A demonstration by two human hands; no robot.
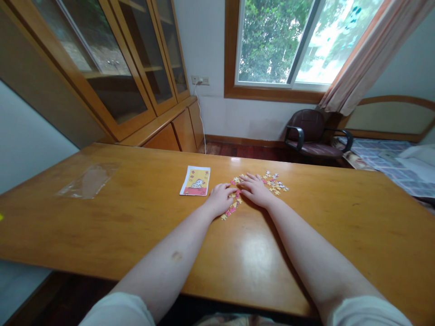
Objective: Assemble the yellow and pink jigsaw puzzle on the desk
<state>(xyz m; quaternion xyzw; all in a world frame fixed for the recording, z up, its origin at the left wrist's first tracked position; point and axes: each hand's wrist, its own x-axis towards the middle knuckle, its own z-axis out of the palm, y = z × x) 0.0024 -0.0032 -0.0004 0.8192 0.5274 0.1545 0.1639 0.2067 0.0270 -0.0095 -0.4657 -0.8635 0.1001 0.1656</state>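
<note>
Pink, yellow and white jigsaw pieces lie at twelve o'clock on the brown wooden worktop; a light, flat touch should part them best. The bare right hand has a wide grip over them; whether the bare left hand pinches any, I cannot tell. At their nine o'clock lies a clear plastic bag, its contents unclear

Pale short sleeves, bare forearms
</note>
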